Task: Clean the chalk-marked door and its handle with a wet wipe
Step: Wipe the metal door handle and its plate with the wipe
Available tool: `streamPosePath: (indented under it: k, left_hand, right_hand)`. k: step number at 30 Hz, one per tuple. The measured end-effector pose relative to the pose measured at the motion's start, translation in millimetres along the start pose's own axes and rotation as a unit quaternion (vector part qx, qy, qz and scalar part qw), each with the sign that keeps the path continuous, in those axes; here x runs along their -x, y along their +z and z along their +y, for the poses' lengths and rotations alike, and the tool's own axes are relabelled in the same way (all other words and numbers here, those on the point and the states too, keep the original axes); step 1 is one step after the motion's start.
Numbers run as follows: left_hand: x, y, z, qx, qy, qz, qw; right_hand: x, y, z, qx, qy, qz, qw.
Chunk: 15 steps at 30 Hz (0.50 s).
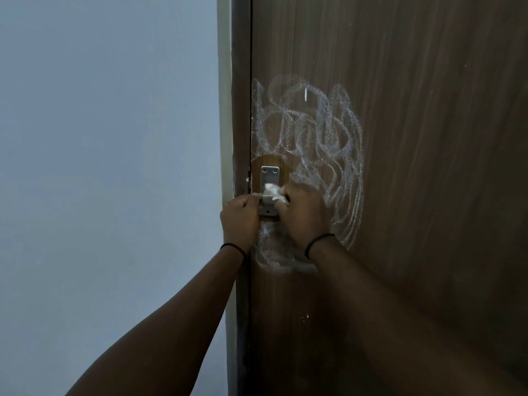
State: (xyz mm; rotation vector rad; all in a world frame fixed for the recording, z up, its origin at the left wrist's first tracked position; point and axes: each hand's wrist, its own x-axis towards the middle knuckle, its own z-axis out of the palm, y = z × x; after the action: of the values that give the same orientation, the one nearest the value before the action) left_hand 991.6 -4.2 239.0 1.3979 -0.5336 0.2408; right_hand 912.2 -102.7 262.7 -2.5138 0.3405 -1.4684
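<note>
Pinching the crumpled wet wipe [273, 192] in my right hand [301, 212], I press it on the metal handle [268, 192]. This grip is narrow, fingers curled round the wipe. My left hand [240, 215] curls on the handle from the frame side, and it seems to steady it. The handle plate stands upright, long axis vertical, at the door [414, 195] edge. Above and right of the handle the chalk scribble [323, 132] spreads wide; below it lies a smeared patch [274, 255]. I judge most of the door not yet cleaned. My own wrists partly hide the lower chalk.
</note>
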Motion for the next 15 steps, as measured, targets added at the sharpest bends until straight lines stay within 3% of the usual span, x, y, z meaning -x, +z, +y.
streamPosePath:
  k: [3, 9, 12, 15]
  left_hand:
    - [2.0, -6.7, -0.4, -0.032, 0.014, -0.015, 0.999]
    - [7.7, -4.5, -7.6, -0.019, -0.013, -0.024, 0.999]
    - [8.7, -2.1, -10.6, 0.002, -0.029, -0.02, 0.999]
    - [8.1, -2.2, -11.8, 0.019, -0.05, -0.008, 0.999]
  right_hand:
    - [10.3, 3.0, 0.4, 0.035, -0.008, -0.037, 0.999]
    - [18.7, -25.3, 28.5, 0.009, 0.023, 0.038, 0.999]
    - [14.0, -27.8, 19.2, -0.033, -0.023, 0.005, 0.999]
    - [8.9, -15.5, 8.5, 0.012, -0.088, -0.059, 0.994]
